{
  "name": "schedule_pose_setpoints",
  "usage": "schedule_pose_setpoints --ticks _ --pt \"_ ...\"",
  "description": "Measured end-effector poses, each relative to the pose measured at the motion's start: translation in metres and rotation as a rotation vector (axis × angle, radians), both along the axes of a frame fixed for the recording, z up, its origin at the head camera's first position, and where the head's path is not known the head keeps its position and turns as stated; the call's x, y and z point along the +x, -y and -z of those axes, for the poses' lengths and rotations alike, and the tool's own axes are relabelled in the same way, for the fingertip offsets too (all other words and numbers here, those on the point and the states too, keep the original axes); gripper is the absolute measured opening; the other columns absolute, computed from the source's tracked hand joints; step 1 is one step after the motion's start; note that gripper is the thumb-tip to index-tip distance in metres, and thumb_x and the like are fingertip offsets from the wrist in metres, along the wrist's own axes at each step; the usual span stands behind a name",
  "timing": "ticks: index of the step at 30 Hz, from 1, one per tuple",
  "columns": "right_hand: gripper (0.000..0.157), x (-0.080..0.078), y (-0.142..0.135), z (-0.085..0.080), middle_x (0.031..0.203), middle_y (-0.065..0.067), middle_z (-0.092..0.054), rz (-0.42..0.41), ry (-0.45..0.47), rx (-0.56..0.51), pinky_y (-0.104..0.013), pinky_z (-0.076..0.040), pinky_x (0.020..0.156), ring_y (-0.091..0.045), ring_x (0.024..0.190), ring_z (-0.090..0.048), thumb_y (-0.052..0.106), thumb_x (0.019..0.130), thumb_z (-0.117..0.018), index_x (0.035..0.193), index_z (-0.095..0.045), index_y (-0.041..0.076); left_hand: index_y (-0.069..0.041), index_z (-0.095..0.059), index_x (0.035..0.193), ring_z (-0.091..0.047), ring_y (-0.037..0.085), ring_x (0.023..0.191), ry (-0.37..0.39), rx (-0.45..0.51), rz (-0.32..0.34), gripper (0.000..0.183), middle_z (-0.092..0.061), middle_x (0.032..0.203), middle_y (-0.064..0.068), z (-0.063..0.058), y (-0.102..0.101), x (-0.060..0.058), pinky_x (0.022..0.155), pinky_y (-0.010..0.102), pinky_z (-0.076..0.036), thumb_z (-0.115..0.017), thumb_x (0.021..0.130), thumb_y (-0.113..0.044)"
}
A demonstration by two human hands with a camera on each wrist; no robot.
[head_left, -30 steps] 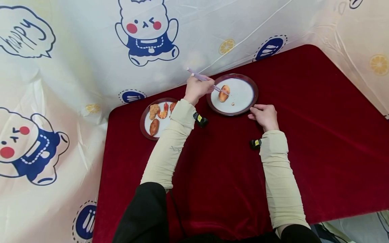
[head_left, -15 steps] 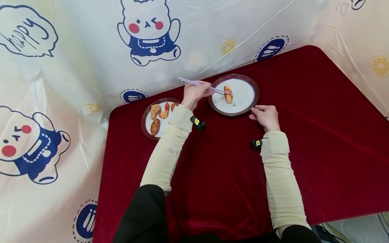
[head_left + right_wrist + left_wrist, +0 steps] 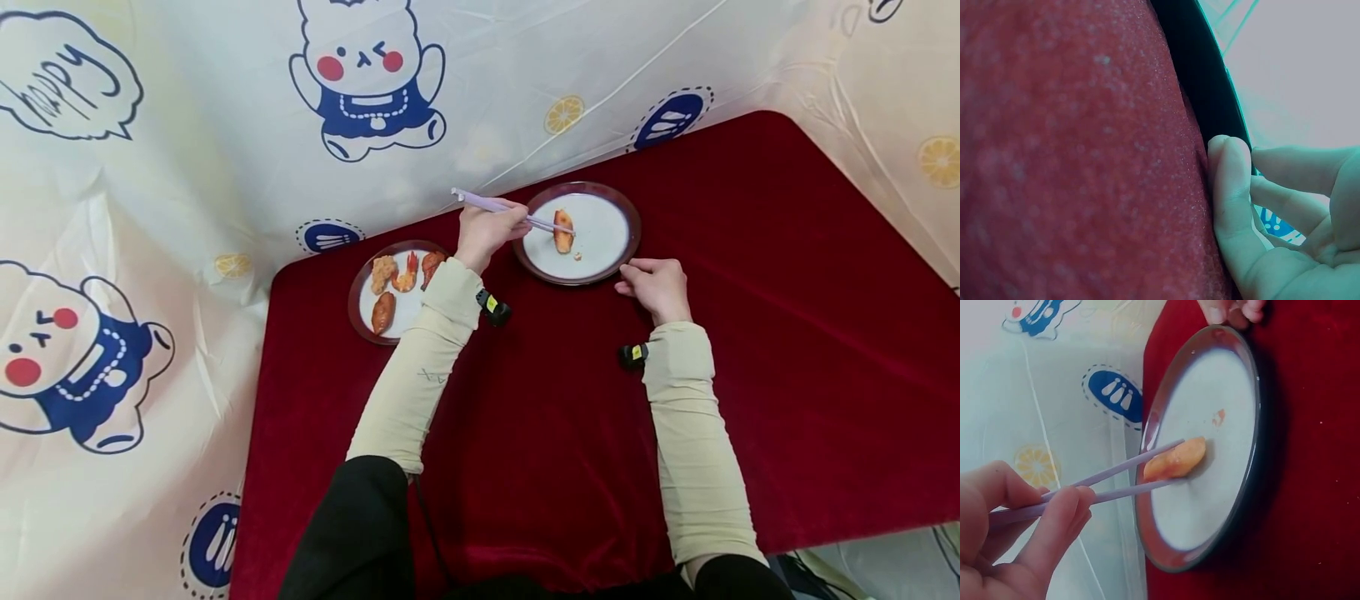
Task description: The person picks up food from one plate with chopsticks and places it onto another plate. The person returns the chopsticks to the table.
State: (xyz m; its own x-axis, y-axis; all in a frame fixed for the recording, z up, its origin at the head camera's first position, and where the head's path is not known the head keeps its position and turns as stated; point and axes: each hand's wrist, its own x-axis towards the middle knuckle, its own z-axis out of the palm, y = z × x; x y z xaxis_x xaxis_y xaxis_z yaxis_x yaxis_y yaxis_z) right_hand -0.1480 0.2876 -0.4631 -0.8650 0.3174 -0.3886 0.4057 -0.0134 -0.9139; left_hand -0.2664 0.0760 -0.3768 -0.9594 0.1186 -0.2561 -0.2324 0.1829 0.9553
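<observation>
My left hand (image 3: 486,233) holds a pair of lilac chopsticks (image 3: 476,200). In the left wrist view the chopsticks (image 3: 1124,493) lie one on each side of a golden-brown oblong piece of food (image 3: 1175,459), at the brown-rimmed white plate (image 3: 1229,481). That food piece (image 3: 563,232) is over the plate's left half in the head view, with a small crumb (image 3: 577,257) close by. At the plate's near right edge, my right hand (image 3: 658,287) pinches the rim between thumb and finger. The right wrist view shows these fingertips (image 3: 1235,156) against the plate's dark side (image 3: 1210,81).
A second brown-rimmed plate (image 3: 362,321) stands to the left, partly behind the left sleeve. On it are a shrimp (image 3: 406,275), a fried chunk (image 3: 383,272) and browned pieces like chicken wings (image 3: 383,312). Dark red cloth (image 3: 555,400) covers the table; a printed curtain (image 3: 495,100) hangs behind.
The chopsticks have swung flatter, and the food piece between them has turned and shifted slightly right. My left hand dipped, then moved slightly right. My right hand stays at the rim.
</observation>
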Motion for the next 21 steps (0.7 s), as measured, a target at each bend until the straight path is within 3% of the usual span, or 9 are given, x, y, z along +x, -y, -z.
schedule_pose_setpoints --ticks 6,14,21 --pt "0.041 0.000 0.000 0.001 0.106 -0.016 -0.065 -0.001 0.005 0.011 -0.016 -0.057 0.067 0.002 0.060 -0.066 0.014 0.095 -0.059 0.132 -0.056 -0.004 0.001 -0.071 0.089 -0.073 0.019 0.075 -0.049 -0.087 0.008 0.008 -0.073 0.089 0.016 -0.003 -0.006 0.003 0.069 0.027 -0.061 -0.068 0.082 -0.003" --pt "0.041 -0.001 -0.001 0.002 0.073 0.006 -0.066 0.002 -0.003 0.004 -0.014 -0.056 0.064 0.002 0.058 -0.066 0.014 0.094 -0.060 0.131 -0.056 -0.005 -0.001 -0.072 0.085 -0.074 0.019 0.073 -0.066 -0.155 -0.027 0.006 -0.073 0.087 0.014 -0.003 -0.008 0.000 0.065 0.025 -0.060 -0.068 0.081 -0.003" --pt "0.041 0.000 -0.001 0.001 0.101 -0.013 -0.066 0.007 0.006 0.010 -0.014 -0.056 0.065 0.003 0.059 -0.066 0.014 0.095 -0.059 0.131 -0.056 -0.005 0.001 -0.071 0.088 -0.074 0.020 0.074 -0.028 -0.023 -0.066 0.008 -0.073 0.088 0.017 0.003 0.007 0.000 0.070 0.029 -0.061 -0.068 0.082 -0.001"
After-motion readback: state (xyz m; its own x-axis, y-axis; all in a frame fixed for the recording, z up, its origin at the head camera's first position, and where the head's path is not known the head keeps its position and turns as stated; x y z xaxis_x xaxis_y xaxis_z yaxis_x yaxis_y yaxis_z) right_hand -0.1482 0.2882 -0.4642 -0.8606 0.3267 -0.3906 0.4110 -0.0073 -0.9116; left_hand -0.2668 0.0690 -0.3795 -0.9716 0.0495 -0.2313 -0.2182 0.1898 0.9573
